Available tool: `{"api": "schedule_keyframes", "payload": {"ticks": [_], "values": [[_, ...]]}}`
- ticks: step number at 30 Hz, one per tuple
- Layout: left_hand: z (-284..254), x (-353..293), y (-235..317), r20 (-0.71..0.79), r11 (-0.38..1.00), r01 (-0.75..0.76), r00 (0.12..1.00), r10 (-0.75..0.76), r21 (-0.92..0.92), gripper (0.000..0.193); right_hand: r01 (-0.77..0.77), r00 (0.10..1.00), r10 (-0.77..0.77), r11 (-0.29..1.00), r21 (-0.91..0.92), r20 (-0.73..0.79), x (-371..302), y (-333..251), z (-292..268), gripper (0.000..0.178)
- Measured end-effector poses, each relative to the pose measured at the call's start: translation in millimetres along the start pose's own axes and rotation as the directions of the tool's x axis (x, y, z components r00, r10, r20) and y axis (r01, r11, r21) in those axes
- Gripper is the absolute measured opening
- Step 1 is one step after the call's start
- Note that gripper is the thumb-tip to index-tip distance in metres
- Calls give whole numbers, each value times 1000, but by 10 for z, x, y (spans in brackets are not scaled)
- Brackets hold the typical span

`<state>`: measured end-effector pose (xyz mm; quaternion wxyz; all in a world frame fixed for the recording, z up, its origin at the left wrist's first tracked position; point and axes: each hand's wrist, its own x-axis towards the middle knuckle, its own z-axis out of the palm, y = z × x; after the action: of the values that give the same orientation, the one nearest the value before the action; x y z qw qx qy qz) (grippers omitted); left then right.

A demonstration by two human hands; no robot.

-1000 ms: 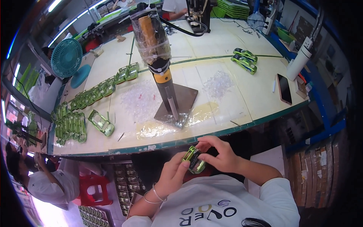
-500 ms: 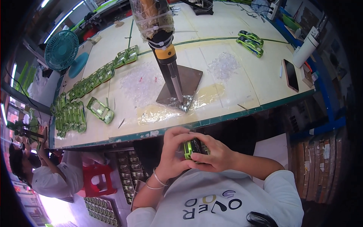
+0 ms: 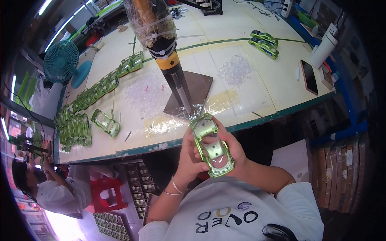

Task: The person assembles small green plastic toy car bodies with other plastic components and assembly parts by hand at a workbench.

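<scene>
Green toy car shell (image 3: 211,145), one piece, is being held up in front of the chest, just below the tabletop (image 3: 257,86) edge, hollow underside facing the camera. Left hand (image 3: 189,158) is gripping its left flank with fingers closed on it; right hand (image 3: 233,150) is cupping the right flank, fingers wrapped around it. One upright press tool (image 3: 169,56) is standing on a metal base plate. Two finished green cars (image 3: 263,42) are lying far right; one loose shell (image 3: 105,122) is lying left, beside rows too crowded to count.
</scene>
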<state>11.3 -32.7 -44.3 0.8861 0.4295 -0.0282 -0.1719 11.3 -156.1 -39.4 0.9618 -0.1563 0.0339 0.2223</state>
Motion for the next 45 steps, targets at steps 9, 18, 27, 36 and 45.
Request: {"api": "schedule_keyframes", "payload": {"ticks": [9,18,27,36,45], "values": [[-65,170,155,56,969,-81,996,69,232,102,39,998,-40,999,26,50,159,-54,215,43],[-98,193,83,99,978,-98,992,81,185,104,-24,999,20,995,96,41,200,-63,160,41],[-61,215,135,56,974,-39,998,27,221,124,-42,997,33,990,132,64,187,-50,152,43],[-71,297,118,121,942,-198,978,170,273,120,-28,997,18,991,132,75,135,-94,244,43],[-16,230,206,120,961,-150,985,125,233,119,-22,996,12,993,119,89,96,-67,289,43]]}}
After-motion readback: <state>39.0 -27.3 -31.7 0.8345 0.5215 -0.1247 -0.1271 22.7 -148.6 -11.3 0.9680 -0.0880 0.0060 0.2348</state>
